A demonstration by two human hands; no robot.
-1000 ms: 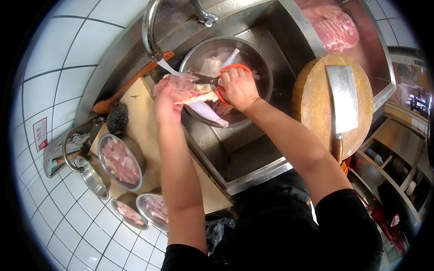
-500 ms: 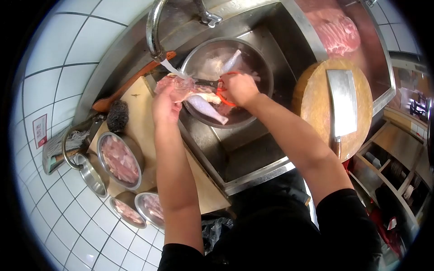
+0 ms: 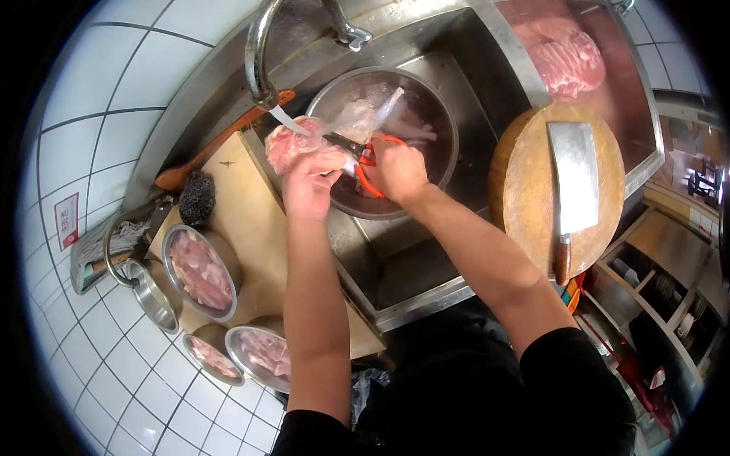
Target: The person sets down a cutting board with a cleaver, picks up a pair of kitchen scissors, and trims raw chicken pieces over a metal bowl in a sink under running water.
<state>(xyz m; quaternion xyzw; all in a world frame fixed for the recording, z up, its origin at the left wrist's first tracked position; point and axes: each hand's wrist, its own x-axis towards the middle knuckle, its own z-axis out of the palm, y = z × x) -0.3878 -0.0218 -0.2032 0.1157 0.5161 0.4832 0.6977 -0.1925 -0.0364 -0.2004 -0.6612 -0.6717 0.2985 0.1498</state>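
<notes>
My left hand (image 3: 310, 188) grips a raw poultry leg piece (image 3: 290, 146) under the stream of water from the tap (image 3: 262, 91). My right hand (image 3: 401, 169) is closed around the red handles of kitchen scissors (image 3: 347, 144). Their dark blades point left and reach the meat; whether they are parted there I cannot tell. Below both hands a round metal basin (image 3: 453, 156) stands in the sink, holding water and more raw poultry legs (image 3: 388, 106).
At right, a cleaver (image 3: 576, 178) lies on a round wooden chopping block (image 3: 525, 205). Bowls of cut meat (image 3: 201, 270) stand at left beside a wooden board (image 3: 255, 228). A dark scrubber (image 3: 198, 197) and a long wooden handle (image 3: 220, 144) lie near. Pinkish meat (image 3: 566, 61) fills the far-right sink.
The poultry piece has been turned over, and its drumstick end no longer sticks out to the lower right. My left hand has shifted right and slightly down.
</notes>
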